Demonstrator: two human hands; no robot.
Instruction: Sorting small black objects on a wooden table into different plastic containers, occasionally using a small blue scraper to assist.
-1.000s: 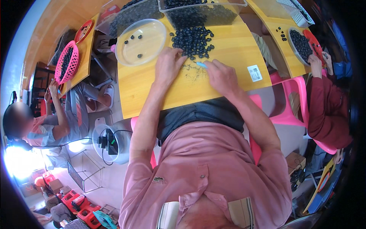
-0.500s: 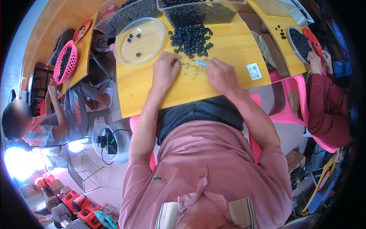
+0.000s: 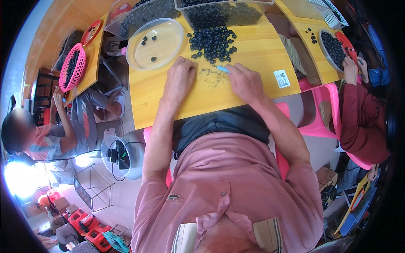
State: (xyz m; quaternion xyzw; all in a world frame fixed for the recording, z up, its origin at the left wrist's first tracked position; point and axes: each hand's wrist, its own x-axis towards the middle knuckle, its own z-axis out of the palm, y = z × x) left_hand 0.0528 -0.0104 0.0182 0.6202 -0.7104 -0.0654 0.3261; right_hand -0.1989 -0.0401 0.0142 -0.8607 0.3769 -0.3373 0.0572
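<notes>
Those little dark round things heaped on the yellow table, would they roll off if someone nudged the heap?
Probably some would. The dark round pieces look small and rounded, and a few already lie scattered apart from the pile, so they likely roll easily. The wooden table looks smooth and flat, with no rim to stop them. They seem light: the clear shallow dish holds several.

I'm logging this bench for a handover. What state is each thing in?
Left hand: closed, knuckles up, resting on table.
Right hand: pinching blue tool.
Clear dish: nearly empty, a few beads.
Bead pile: loose, spread.
Clear bin: full of beads.
</notes>
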